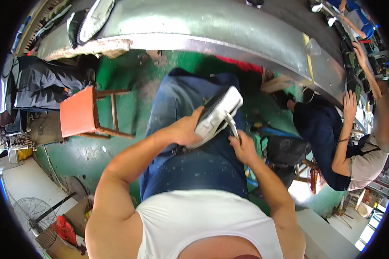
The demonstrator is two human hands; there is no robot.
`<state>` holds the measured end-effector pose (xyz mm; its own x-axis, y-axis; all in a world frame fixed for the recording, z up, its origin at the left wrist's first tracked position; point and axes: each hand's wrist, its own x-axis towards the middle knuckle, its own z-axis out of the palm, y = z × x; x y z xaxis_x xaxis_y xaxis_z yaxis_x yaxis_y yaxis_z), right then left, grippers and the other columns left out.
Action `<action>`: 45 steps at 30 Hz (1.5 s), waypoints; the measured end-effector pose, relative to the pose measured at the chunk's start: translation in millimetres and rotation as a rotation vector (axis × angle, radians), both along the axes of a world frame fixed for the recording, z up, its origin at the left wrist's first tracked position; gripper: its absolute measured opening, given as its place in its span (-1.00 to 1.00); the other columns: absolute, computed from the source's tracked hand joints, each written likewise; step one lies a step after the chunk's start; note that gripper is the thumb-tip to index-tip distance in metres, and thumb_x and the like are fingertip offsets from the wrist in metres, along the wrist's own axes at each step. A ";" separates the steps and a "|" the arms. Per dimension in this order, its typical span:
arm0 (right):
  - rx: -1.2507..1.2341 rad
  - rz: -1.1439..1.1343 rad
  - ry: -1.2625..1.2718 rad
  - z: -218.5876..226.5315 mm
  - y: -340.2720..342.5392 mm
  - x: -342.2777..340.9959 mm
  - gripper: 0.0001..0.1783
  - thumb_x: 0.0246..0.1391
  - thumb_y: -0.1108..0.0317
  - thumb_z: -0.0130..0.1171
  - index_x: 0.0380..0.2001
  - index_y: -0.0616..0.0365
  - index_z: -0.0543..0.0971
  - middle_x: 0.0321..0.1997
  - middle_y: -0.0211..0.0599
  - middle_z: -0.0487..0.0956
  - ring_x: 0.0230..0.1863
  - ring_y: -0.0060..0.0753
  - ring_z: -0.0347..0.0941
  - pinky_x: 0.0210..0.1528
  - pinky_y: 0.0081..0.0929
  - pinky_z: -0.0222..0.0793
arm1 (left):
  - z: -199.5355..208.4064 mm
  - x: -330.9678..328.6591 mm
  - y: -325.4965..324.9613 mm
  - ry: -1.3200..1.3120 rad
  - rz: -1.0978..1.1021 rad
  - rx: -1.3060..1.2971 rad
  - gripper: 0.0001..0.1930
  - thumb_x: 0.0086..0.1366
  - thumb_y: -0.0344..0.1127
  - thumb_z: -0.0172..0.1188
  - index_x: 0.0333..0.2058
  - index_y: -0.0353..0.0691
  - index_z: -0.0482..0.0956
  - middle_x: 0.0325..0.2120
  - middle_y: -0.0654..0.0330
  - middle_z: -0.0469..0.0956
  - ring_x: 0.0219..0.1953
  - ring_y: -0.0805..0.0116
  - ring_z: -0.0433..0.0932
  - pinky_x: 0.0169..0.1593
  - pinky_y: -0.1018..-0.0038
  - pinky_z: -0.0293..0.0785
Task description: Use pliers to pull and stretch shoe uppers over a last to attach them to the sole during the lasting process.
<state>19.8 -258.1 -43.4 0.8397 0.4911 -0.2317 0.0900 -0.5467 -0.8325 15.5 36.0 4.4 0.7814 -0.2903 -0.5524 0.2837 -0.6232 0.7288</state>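
Note:
Over my lap, my left hand grips a white and black shoe from its left side, fingers wrapped round it. The shoe lies tilted, one end pointing away to the right, with a row of dark stitches or teeth along one edge. My right hand is closed round the near end of a slim silvery hand tool. The tool's far end reaches the right side of the shoe; its exact kind is unclear. Blue trousers lie under both hands.
A long metal-edged bench runs across the front, with more shoes at its left. An orange-topped stool stands left, and a fan lower left. A seated co-worker is close on the right, beside a black bag.

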 end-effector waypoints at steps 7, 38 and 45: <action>0.402 -0.363 0.020 -37.2 -12.7 -36.8 -0.67 0.29 0.28 0.12 0.01 0.25 0.43 -0.26 -0.38 0.56 -0.31 -0.57 0.47 -0.19 -0.52 0.44 | 133.6 35.6 17.8 -0.762 -0.122 -0.068 -0.05 -0.09 -0.42 0.49 0.29 -0.23 0.17 -0.22 -0.08 0.65 -0.23 -0.01 0.65 -0.16 0.25 0.56; -0.311 0.405 0.133 85.4 8.0 60.6 -0.64 0.21 0.33 0.12 -0.01 0.35 0.44 -0.29 0.05 0.58 -0.25 0.04 0.55 -0.11 -0.17 0.45 | -83.9 7.0 -39.7 -0.130 0.629 -0.547 -0.39 0.53 -0.02 -0.13 0.37 -0.32 0.16 0.24 -0.10 0.34 0.29 0.19 0.33 0.38 0.33 0.18; -0.189 0.165 0.449 74.1 0.3 34.2 -0.70 0.21 0.29 0.14 -0.06 0.22 0.46 -0.43 -0.10 0.52 -0.37 -0.16 0.48 -0.23 -0.25 0.39 | -33.2 15.5 -11.4 -0.390 0.214 -0.087 -0.61 0.26 -0.32 0.15 0.03 -0.35 0.54 -0.38 -0.25 0.59 -0.22 -0.28 0.60 -0.07 0.05 0.53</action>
